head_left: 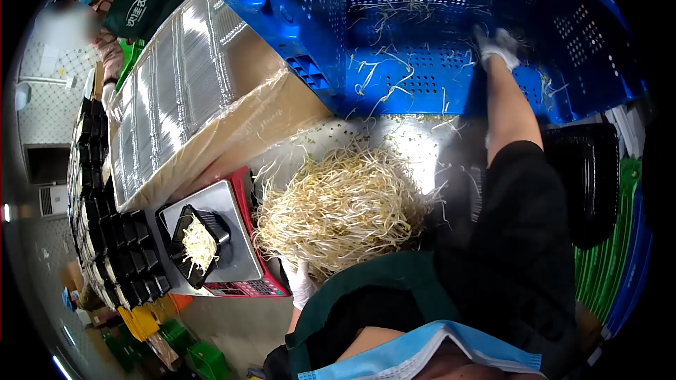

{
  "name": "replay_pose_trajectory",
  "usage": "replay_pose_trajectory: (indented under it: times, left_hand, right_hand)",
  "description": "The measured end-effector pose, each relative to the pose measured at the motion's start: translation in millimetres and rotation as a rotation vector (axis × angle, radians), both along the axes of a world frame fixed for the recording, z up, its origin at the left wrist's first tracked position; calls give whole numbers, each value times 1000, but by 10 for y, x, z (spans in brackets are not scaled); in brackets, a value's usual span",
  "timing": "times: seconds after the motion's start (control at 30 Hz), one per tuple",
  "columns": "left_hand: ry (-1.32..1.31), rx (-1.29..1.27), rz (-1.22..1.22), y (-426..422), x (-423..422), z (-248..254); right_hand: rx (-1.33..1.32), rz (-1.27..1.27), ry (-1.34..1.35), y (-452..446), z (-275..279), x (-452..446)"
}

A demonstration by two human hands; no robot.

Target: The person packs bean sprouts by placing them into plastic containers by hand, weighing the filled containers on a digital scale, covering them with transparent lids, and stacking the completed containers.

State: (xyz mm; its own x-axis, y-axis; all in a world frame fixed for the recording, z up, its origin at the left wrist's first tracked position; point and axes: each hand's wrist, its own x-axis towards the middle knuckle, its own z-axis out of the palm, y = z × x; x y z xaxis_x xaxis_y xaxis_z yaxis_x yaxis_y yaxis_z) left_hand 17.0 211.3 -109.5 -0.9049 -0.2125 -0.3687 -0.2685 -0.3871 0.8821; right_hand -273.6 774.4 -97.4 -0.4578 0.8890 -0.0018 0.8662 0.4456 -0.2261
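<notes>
A big heap of bean sprouts (345, 211) lies on the metal table in front of me. My left hand (301, 285), in a white glove, is against the heap's near left edge; its fingers are hidden by sprouts. My right hand (498, 51), also gloved, reaches into a tipped blue crate (422, 102), near scattered sprouts; motion smears its fingers. Left of the heap is a red scale (243, 286), with a black tray (184, 229) on its plate. A small portion of sprouts (200, 243) sits in that tray.
A plastic-lined box of clear lids (183, 70) stands behind the scale. Stacked black trays (130, 246) line the left side. Another black tray (584, 176) and green crates (609, 260) are at right. A co-worker (141, 7) stands at the far left.
</notes>
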Motion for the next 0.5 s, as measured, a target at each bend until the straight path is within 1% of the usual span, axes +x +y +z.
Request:
replay_pose_trajectory:
  times: [0.03, 0.07, 0.1, 0.13, 0.2, 0.23, 0.27, 0.3, 0.33, 0.37, 0.4, 0.43, 0.47, 0.5]
  left_hand:
    - [18, 0, -1, 8, -18, -5]
    - [3, 42, -16, 72, -63, 87]
    - [5, 32, -7, 47, -64, 51]
    - [39, -17, -47, -4, -62, -27]
    - [103, -66, -124, -127, -33, -139]
    - [90, -29, -91, -83, -59, -105]
    - [41, -33, -44, 10, -82, -5]
    - [-6, -34, 0, 40, -75, 67]
    - [-28, -61, -54, -56, -34, 18]
    - [-76, -69, -62, -91, -27, 38]
    - [-122, -76, -71, -127, -20, 57]
    - [-149, -65, -12, 79, -134, 283]
    - [-168, -15, -36, 75, -151, 314]
    - [-180, -31, -79, -46, -130, 185]
  right_hand:
    - [-15, 44, 46, -167, -41, -213]
    - [-7, 112, 146, -284, -193, -439]
    - [34, 278, 160, -388, -292, -626]
    - [-82, 395, -28, -673, -40, -755]
    - [-101, 684, 51, -972, -236, -997]
    - [-118, 827, 88, -1116, -339, -1119]
    - [-513, 956, 268, -1229, -536, -1210]
    - [-542, 1056, 225, -1391, -461, -1115]
    - [-576, 1155, 185, -1560, -375, -1013]
    - [-229, 1223, -78, -1802, 6, -708]
    - [-518, 1269, 32, -1829, -114, -656]
    - [-558, 1368, -9, -1888, 1, -512]
    - [-406, 1390, -77, -1971, 34, -333]
    - [-251, 1402, -149, -2025, 60, -177]
